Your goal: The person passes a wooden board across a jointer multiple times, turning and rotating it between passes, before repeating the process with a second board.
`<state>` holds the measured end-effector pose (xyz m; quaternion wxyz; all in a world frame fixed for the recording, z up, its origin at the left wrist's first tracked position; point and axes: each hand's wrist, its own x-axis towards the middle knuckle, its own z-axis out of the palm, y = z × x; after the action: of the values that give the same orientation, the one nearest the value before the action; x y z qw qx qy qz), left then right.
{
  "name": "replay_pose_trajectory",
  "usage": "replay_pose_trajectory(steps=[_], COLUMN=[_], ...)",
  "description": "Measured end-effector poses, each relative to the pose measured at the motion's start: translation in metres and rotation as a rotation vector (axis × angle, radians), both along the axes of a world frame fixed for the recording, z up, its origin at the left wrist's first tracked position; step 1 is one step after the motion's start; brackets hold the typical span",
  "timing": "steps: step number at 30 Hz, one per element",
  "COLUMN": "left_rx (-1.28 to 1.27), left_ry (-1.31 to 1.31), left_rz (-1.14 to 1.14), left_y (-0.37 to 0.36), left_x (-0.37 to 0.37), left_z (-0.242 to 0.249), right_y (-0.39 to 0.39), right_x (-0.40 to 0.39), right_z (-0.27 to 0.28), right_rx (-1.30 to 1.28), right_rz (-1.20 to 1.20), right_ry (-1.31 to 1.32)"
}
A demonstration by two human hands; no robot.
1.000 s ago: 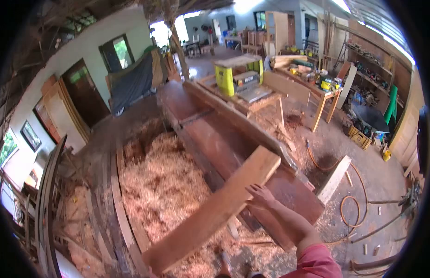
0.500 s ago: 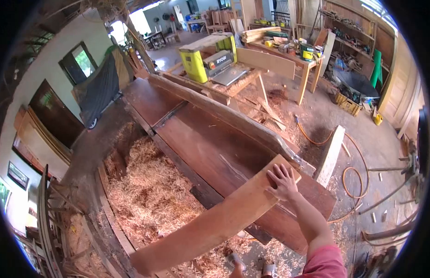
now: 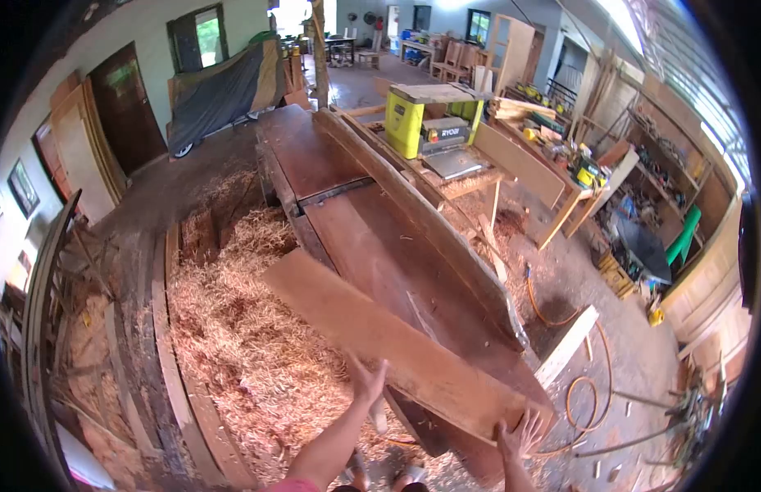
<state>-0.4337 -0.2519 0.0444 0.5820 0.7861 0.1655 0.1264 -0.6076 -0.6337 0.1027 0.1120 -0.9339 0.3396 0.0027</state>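
A long, flat wooden board (image 3: 405, 344) lies at a slant above the jointer's long reddish-brown bed (image 3: 388, 246), its far end jutting left over the shavings. My left hand (image 3: 367, 384) grips the board's near edge around mid-length, with some fingers hidden beneath it. At the board's right end, my right hand (image 3: 518, 436) holds the corner, thumb on the near side and fingers spread. A raised wooden fence (image 3: 429, 221) runs along the far side of the bed.
Wood shavings (image 3: 241, 328) are heaped left of the bed. Beyond the fence stands a green Ryobi planer (image 3: 433, 123). An orange hose (image 3: 608, 369) coils on the floor at right, near a pale timber (image 3: 567, 346). A cluttered workbench (image 3: 552, 148) stands behind.
The board has swung round, its left end moving away from me. My left hand has come up from low in view to the board's near edge. My view has tilted upward.
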Motion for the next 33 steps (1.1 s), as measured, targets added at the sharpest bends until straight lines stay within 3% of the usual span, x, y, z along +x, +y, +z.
replay_pose_trajectory(steps=[3, 5, 9, 12, 15, 17, 19, 22, 26, 33], left_rx=[0.085, 0.185, 0.321, 0.515, 0.863, 0.9, 0.909, 0.971, 0.992, 1.006], left_ry=[-0.033, -0.029, 0.045, 0.097, 0.079, 0.113, 0.162, 0.134, 0.178, 0.235], left_rz=[-0.195, -0.252, -0.265, -0.302, -0.41, -0.437, -0.418, -0.42, -0.446, -0.478], left_y=[-0.061, -0.089, -0.12, -0.133, -0.183, -0.211, -0.227, -0.234, -0.232, -0.213], left_x=[0.003, 0.006, 0.055, 0.094, 0.119, 0.124, 0.133, 0.161, 0.192, 0.228], left_z=[-0.016, -0.019, 0.001, 0.03, 0.005, 0.024, 0.044, 0.035, 0.045, 0.053], right_y=[-0.064, -0.088, -0.109, -0.115, -0.098, -0.102, -0.091, -0.086, -0.099, -0.078], right_x=[-0.055, -0.07, -0.054, -0.031, -0.008, 0.01, 0.028, 0.053, 0.094, 0.132], right_z=[-0.006, 0.008, -0.011, -0.036, -0.027, -0.046, -0.018, -0.011, -0.011, -0.02], right_rx=[0.014, -0.069, -0.157, -0.193, -0.162, -0.279, -0.194, -0.118, -0.027, 0.084], right_rz=[0.5, 0.705, 0.893, 0.853, 0.771, 0.791, 0.761, 0.711, 0.75, 0.747], right_ry=[-0.094, -0.074, -0.135, -0.197, -0.187, -0.239, -0.223, -0.127, -0.322, -0.358])
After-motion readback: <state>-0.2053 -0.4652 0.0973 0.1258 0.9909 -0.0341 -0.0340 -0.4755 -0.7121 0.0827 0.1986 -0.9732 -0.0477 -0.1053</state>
